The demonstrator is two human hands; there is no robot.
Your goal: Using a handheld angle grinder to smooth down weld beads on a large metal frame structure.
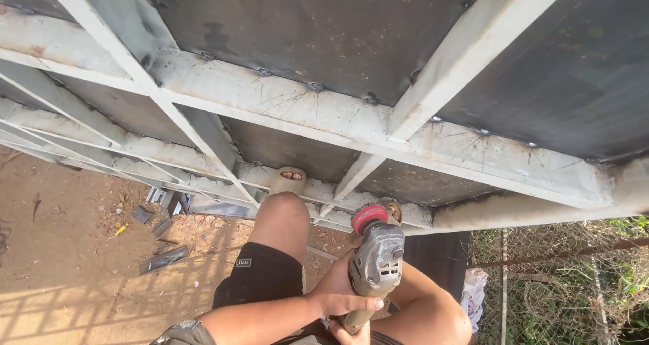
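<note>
A grey angle grinder [374, 260] with a red disc [369, 217] points at the lower rail of a large steel gate frame [291, 102]. My left hand [338, 292] wraps around the grinder's body from the left. My right hand [349, 332] grips the rear handle at the bottom edge of the view, mostly hidden. The disc sits close to a weld on the pale tube [514, 210]. My left foot in a sandal [286, 180] rests on the rail, with my knee bent over black shorts [260, 277].
Dark sheet panels [324, 27] fill the frame between pale tubes with spot welds. Metal offcuts [162, 258] lie on the red dirt at the left. A wire mesh fence [561, 277] and green weeds stand at the lower right.
</note>
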